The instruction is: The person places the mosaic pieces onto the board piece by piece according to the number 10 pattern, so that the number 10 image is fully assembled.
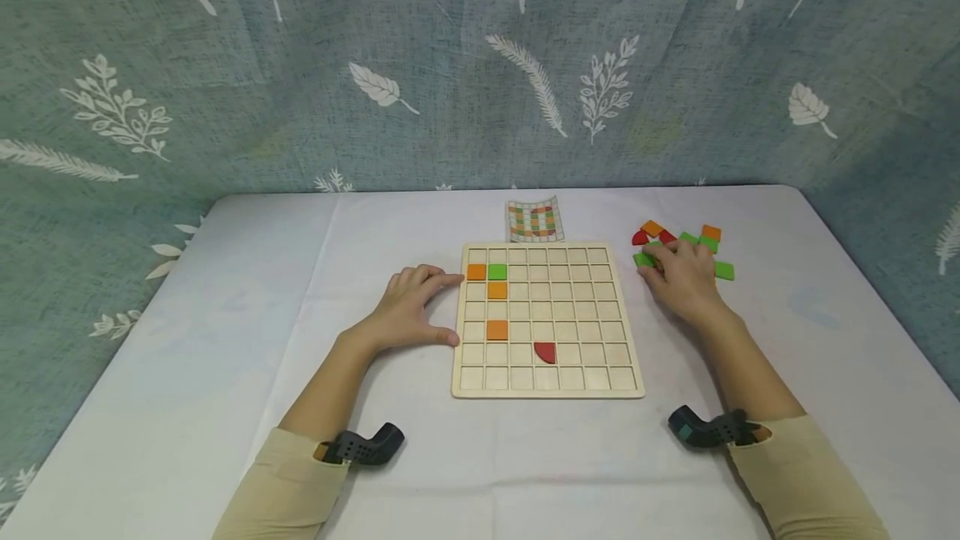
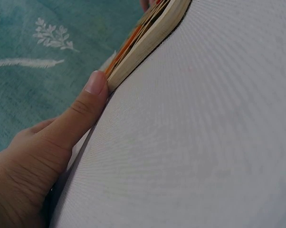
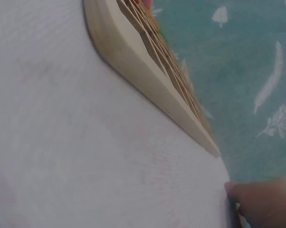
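Observation:
My left hand [image 1: 408,311] lies against the left side of a wooden grid board [image 1: 583,355], its thumb and index finger spread and touching the rim. In the left wrist view, the thumb [image 2: 83,107] presses on the board's edge. My right hand [image 1: 682,277] is over a loose group of colored pieces right of the board, thumb and index finger around a green square tile [image 1: 642,260]. On the board sit orange squares [image 1: 497,330], a green square [image 1: 497,272] and a red quarter-circle piece [image 1: 545,352].
Behind the board lies a small printed pattern card [image 1: 535,220]. Around the right hand are orange tiles [image 1: 711,232], green tiles [image 1: 724,271] and red pieces [image 1: 640,237]. A white cloth [image 1: 360,232] covers the table, with a leaf-patterned curtain [image 1: 450,90] behind.

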Motion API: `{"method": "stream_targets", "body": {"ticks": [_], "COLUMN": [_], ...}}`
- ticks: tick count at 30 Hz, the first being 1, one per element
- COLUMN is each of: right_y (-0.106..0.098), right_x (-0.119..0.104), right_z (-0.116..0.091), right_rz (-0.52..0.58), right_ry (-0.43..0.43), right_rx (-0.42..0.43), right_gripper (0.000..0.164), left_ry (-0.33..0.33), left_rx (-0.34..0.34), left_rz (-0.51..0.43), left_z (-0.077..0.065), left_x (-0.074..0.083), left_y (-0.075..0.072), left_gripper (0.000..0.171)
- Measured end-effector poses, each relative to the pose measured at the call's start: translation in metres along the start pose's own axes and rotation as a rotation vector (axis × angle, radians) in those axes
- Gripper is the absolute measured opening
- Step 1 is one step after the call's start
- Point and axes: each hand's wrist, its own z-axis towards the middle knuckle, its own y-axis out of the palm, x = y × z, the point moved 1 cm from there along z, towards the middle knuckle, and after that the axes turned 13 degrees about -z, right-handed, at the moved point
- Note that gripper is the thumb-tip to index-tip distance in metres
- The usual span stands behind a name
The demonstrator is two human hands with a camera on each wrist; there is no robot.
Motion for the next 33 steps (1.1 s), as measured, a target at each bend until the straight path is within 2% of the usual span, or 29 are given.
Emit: {"method": "stream_targets", "body": {"ticks": [6,12,17,23,33], "right_y": [0.003,0.007,0.005,0.005,0.004], "right_x": [-0.003,-0.012,-0.021,-0.043,-0.079], "right_z": [-0.001,-0.003,-0.004,-0.003,-0.002], "right_rz": [0.016,0.021,0.079,0.142,0.167], "right_ry": [0.001,0.01,0.008,-0.049,-0.142], "right_rx": [0.057,0.03,0.035,0.022,0.02], "right_gripper": [0.034,0.038,0.036,0.037,0.037], "left_ry": [-0.001,0.001,-0.005,-0.002,-0.001], "left_rx": [-0.002,0.0,-0.002,-0.001,0.005], "left_rz": [-0.016,-0.006,-0.011,-0.007,-0.009], "left_z": [0.0,-0.001,-0.001,0.0,0.0], "left_x": [0.002,0.002,0.003,0.002,0.003], "left_y": [-0.002,-0.002,-0.002,-0.001,-0.001], "left_gripper": [0.098,0.097,0.097,0.097,0.097]}}
